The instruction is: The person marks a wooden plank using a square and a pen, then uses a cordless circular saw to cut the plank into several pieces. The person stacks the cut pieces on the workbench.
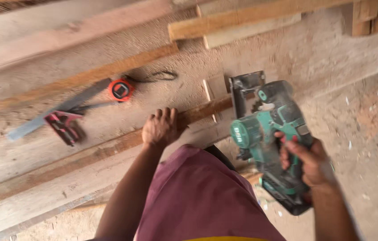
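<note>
Head view: the right hand point(310, 163) is wrapped tight around the handle of a green and black cordless circular saw point(269, 134), at four o'clock. The left hand point(160, 128), fingers curled, presses down on a long reddish timber strip point(108, 149) at centre. Best to keep that strip pinned flat, fingers well off the cut line. Motion blur probably hides the blade; the red round tape measure point(120, 89) and grey metal square point(59, 117) at ten o'clock are smeared.
</note>
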{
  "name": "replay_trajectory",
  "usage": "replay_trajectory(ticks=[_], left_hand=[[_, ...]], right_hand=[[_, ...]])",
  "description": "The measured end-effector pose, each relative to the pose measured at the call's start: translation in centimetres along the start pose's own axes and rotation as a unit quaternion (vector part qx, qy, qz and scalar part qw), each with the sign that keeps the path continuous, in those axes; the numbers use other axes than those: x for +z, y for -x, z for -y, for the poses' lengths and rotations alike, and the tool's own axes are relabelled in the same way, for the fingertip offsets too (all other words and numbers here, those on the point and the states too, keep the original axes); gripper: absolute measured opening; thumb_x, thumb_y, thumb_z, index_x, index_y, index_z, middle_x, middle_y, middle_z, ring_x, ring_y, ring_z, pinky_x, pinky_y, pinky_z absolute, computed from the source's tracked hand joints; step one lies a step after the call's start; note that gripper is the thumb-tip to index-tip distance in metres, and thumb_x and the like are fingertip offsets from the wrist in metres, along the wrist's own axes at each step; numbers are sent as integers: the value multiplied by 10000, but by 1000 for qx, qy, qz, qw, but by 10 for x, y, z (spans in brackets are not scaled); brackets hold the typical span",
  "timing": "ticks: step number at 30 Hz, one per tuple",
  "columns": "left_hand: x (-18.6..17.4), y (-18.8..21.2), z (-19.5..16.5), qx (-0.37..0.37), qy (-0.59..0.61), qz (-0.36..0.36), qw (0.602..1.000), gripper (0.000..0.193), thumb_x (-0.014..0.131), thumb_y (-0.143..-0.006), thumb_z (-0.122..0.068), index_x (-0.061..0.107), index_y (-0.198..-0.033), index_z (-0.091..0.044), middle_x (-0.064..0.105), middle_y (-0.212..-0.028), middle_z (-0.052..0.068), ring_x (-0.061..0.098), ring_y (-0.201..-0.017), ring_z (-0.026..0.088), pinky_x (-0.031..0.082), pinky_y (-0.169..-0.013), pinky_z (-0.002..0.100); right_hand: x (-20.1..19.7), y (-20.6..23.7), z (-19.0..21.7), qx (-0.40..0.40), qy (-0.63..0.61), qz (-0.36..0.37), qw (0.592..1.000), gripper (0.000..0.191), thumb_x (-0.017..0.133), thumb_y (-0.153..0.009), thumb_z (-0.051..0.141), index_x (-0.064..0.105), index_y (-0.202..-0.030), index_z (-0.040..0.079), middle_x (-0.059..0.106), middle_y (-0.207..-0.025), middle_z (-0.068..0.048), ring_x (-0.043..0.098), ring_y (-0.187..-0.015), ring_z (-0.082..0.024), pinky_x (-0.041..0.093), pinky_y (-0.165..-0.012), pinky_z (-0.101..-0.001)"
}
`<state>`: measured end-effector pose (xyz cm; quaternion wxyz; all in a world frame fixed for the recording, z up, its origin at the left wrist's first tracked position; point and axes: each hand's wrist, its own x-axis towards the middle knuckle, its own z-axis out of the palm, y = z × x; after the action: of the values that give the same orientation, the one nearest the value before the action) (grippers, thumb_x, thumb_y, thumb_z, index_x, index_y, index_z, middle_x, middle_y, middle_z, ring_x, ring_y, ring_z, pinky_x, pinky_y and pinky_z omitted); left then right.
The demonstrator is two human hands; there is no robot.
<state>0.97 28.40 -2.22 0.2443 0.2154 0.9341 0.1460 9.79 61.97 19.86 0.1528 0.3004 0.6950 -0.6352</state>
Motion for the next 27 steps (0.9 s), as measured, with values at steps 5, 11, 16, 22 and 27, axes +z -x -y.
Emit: replay_trajectory(ticks=[5,11,16,22,27], left_hand=[[19,-9,0,-31,10,-19,999,774,531,-887,-737,532,-1302,-83,647,-1183,168,662,-1060,332,576,-765,479],[42,-9,10,-54,65,11,996,685,620,-873,-686,557,-1214,-95,674,-1122,139,685,-1015,333,577,-759,465],[36,-4,17,-53,80,21,995,643,663,-870,-659,551,-1147,-90,677,-1089,132,691,-1002,310,576,-763,448],[45,-2,23,-27,72,-34,996,649,680,-885,-651,546,-1135,-67,670,-986,144,694,-900,307,572,-697,443],[63,-3,25,-21,53,-61,997,694,692,-847,-670,550,-1136,-56,667,-938,148,699,-858,303,573,-655,429]], right_hand=[[11,-14,-56,30,-1,19,999,351,696,-913,155,630,-1178,-65,587,-696,-61,577,-576,-162,520,-550,-346],[23,-22,-81,33,-57,6,998,411,701,-989,255,620,-1224,-73,589,-692,-68,580,-580,-164,507,-557,-343],[47,-23,-73,34,60,20,997,433,725,-962,270,638,-1205,-77,560,-683,-81,558,-581,-183,491,-561,-352],[59,-13,-70,22,44,24,999,487,766,-990,351,622,-1182,-72,553,-687,-95,550,-591,-194,498,-612,-376],[59,-13,-83,16,42,31,999,523,780,-1006,389,611,-1176,-76,547,-684,-108,544,-581,-203,492,-622,-391]])
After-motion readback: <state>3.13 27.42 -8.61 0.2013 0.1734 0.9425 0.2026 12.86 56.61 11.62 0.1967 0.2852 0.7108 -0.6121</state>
